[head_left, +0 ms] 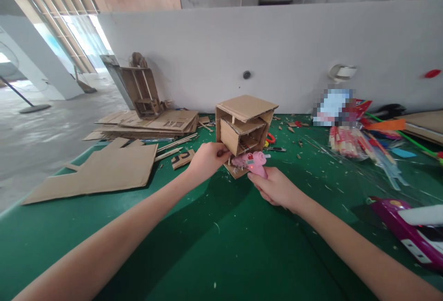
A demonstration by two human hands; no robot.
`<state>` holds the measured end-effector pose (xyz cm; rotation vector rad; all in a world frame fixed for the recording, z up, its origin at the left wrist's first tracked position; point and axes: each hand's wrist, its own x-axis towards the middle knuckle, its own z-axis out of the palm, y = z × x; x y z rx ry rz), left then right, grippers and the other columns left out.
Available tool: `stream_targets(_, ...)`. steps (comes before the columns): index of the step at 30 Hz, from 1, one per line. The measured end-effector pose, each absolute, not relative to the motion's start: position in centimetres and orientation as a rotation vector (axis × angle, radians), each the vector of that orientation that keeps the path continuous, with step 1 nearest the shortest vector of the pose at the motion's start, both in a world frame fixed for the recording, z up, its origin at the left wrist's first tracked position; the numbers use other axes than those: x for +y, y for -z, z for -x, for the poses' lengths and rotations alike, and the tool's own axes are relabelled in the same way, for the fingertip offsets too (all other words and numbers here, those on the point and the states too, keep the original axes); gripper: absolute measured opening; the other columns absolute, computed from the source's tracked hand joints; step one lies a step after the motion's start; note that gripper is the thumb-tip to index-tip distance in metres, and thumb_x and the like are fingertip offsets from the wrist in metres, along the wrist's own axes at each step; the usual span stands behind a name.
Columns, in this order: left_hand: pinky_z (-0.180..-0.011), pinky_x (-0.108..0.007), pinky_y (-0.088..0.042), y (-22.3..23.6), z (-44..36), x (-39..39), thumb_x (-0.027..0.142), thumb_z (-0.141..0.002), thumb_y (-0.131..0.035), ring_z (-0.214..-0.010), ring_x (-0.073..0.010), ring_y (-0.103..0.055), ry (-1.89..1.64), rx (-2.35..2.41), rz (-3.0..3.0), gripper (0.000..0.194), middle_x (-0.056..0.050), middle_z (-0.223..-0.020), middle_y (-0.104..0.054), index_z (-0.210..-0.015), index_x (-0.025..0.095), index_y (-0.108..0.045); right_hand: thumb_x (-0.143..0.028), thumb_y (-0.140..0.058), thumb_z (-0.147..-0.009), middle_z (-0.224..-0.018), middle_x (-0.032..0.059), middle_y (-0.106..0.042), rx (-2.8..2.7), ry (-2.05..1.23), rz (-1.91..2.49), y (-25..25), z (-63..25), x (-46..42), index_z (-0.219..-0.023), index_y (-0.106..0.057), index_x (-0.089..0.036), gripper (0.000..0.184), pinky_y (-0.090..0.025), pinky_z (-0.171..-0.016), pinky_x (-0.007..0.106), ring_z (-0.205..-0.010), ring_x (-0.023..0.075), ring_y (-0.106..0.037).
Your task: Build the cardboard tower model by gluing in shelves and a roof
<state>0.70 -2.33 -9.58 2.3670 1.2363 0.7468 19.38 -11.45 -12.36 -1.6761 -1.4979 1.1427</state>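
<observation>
A small cardboard box structure [247, 107] with open tiers and a flat top stands on the table in front of me. My left hand [209, 157] is closed at its lower left side, thumb and fingers pinched on the cardboard edge; the fingertips are partly hidden. In my right hand [275, 185] is a pink hot glue gun [256, 163], gripped by its handle. A small red light shows on its body. The gun lies across the lower opening, just above the cardboard base [237, 171]. Where its nozzle points is hard to make out.
Cut cardboard sheets [114, 171] and a cardboard stack [166, 123] lie left, near thin wooden sticks [176, 142]. Orange-handled scissors [270, 138] and a cutter [277, 149] sit behind the gun. Bagged sticks [348, 143] and a purple-and-white device [404, 227] are right.
</observation>
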Motion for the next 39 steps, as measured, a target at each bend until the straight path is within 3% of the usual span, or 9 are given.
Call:
stream_targets(4, -0.052, -0.024, -0.031, 9.6, -0.7, -2.3, 0.026, -0.081, -0.052, -0.051, -0.0119, -0.047, -0.746, 1.238, -2.368, 0.023, -0.002, -0.059, -0.062, -0.070, 0.015, -0.069, -0.040, -0.047, -0.091, -0.033, -0.0079, -0.039, -1.464, -1.186, 1.688, 12.5, -19.6, -11.6, -0.062, -0.045, -0.021, 0.034, -0.025, -0.034, 0.020, -0.028, 0.0068, -0.032)
stream_targets(9, -0.053, -0.024, -0.032, 9.7, -0.6, -2.1, 0.027, -0.080, -0.052, -0.052, -0.0129, -0.049, -0.757, 1.240, -2.361, 0.023, -0.002, -0.059, -0.063, -0.071, 0.016, -0.071, -0.039, -0.049, -0.089, -0.039, -0.0059, -0.044, -1.677, -0.952, 1.692, 12.4, -20.0, -12.7, -0.067, -0.050, -0.021, 0.028, -0.035, -0.044, 0.024, -0.037, 0.0109, -0.043)
stream_targets(13, -0.054, -0.025, -0.032, 9.9, -0.5, -2.0, 0.030, -0.081, -0.054, -0.055, -0.0136, -0.050, -0.764, 1.228, -2.350, 0.024, -0.002, -0.061, -0.064, -0.072, 0.016, -0.071, -0.037, -0.048, -0.090, -0.056, -0.0003, -0.055, -1.900, -0.650, 1.696, 12.4, -19.7, -13.6, -0.066, -0.046, -0.022, 0.028, -0.037, -0.052, 0.027, -0.053, 0.0151, -0.054)
stream_targets(18, -0.052, -0.024, -0.031, 9.4, -0.2, -1.8, 0.032, -0.081, -0.054, -0.053, -0.0118, -0.048, -0.721, 1.180, -2.337, 0.025, -0.001, -0.061, -0.063, -0.070, 0.016, -0.070, -0.021, -0.051, -0.086, -0.086, 0.0085, -0.066, -2.218, -0.344, 1.772, 12.2, -18.1, -13.9, -0.084, -0.053, -0.019, 0.004, -0.039, -0.061, 0.030, -0.076, 0.0219, -0.063)
stream_targets(20, -0.050, -0.023, -0.031, 9.0, -0.1, -1.8, 0.031, -0.080, -0.056, -0.051, -0.0112, -0.048, -0.681, 1.151, -2.331, 0.023, -0.001, -0.059, -0.062, -0.071, 0.016, -0.071, -0.018, -0.051, -0.085, -0.093, 0.0110, -0.067, -2.290, -0.262, 1.836, 12.0, -17.4, -13.9, -0.091, -0.056, -0.016, 0.008, -0.041, -0.063, 0.031, -0.082, 0.0251, -0.065)
stream_targets(27, -0.046, -0.022, -0.032, 8.4, -0.2, -1.7, 0.031, -0.081, -0.054, -0.041, -0.0087, -0.046, -0.613, 1.142, -2.284, 0.025, 0.002, -0.052, -0.056, -0.068, 0.014, -0.067, -0.017, -0.046, -0.089, -0.090, 0.0144, -0.067, -2.439, -0.090, 1.957, 11.0, -15.3, -14.0, -0.097, -0.059, -0.012, 0.016, -0.046, -0.058, 0.034, -0.074, 0.0280, -0.069)
stream_targets(39, -0.050, -0.022, -0.030, 8.9, -0.1, -1.3, 0.033, -0.080, -0.054, -0.049, -0.0095, -0.042, -0.631, 1.156, -2.352, 0.028, 0.001, -0.051, -0.056, -0.060, 0.015, -0.063, -0.016, -0.046, -0.091, -0.087, 0.0151, -0.067, -2.381, -0.008, 2.023, 11.1, -13.7, -14.1, -0.101, -0.061, -0.009, 0.019, -0.053, -0.057, 0.034, -0.071, 0.0267, -0.071)
